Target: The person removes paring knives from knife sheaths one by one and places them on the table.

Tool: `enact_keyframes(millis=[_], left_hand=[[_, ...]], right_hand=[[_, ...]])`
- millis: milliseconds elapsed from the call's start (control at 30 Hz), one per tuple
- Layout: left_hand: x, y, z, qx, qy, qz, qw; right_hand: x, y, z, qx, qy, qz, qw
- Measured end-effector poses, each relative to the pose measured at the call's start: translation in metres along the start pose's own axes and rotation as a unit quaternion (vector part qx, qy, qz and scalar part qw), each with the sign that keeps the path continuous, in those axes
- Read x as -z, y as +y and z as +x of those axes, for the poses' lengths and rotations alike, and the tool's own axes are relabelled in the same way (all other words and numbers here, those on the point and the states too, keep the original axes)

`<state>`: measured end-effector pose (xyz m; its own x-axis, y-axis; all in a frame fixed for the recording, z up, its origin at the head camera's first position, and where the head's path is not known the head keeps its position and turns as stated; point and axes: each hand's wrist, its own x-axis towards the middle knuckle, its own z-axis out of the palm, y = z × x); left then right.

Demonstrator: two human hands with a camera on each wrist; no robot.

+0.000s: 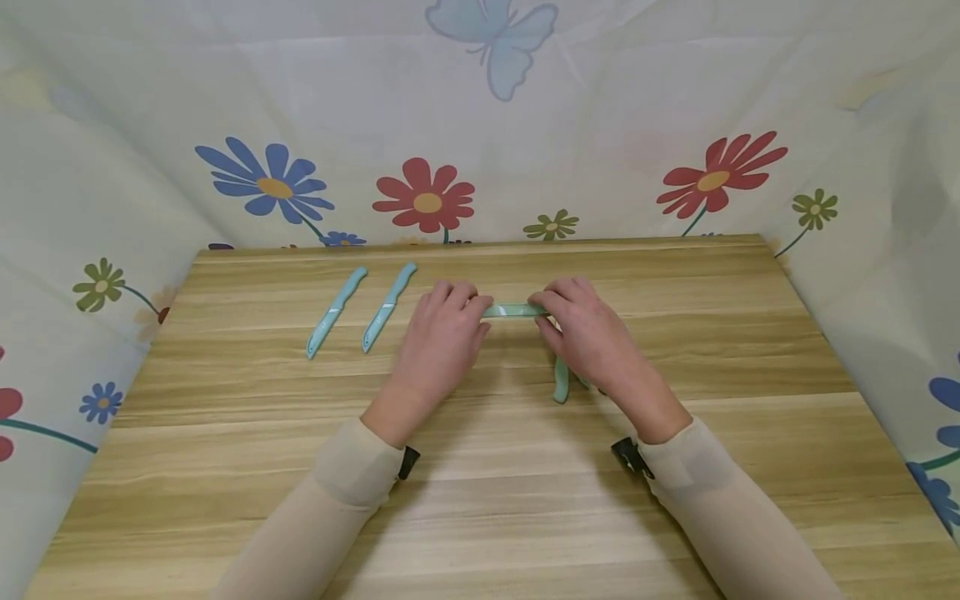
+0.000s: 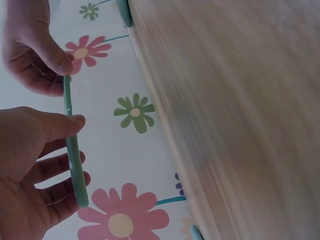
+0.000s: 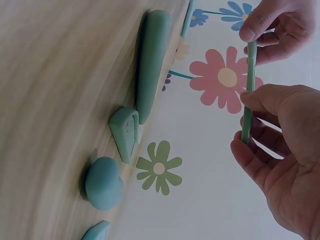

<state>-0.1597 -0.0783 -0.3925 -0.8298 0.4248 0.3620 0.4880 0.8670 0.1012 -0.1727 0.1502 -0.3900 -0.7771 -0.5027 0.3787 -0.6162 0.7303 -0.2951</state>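
Note:
A slim green sheathed knife is held level above the table between both hands. My left hand pinches its handle end, thumb on the near side and fingers behind. At the other end, the sheath is pinched by my right hand. In the right wrist view the knife appears edge-on, with the thumb and fingertips on it. Below the right hand lies a green knife handle, partly covered by that hand. The right wrist view shows this handle beside a sheath tip and a rounded blue-green end.
Two light-blue sheathed knives, an outer knife and an inner knife, lie side by side left of the hands. Behind the wooden table hangs a flowered sheet, which also flanks both sides.

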Motion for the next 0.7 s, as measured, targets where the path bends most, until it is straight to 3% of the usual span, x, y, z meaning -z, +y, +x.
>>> enact_keyframes(millis=[333, 700], left_hand=[[-0.0037, -0.0012, -0.0006, -0.014, 0.026, 0.007, 0.9995], [-0.0026, -0.0015, 0.0003, -0.011, 0.014, 0.008, 0.9998]], right_hand=[[0.0, -0.0006, -0.0003, -0.006, -0.006, -0.002, 1.0], [-0.0006, -0.0001, 0.0006, 0.002, -0.016, -0.014, 1.0]])
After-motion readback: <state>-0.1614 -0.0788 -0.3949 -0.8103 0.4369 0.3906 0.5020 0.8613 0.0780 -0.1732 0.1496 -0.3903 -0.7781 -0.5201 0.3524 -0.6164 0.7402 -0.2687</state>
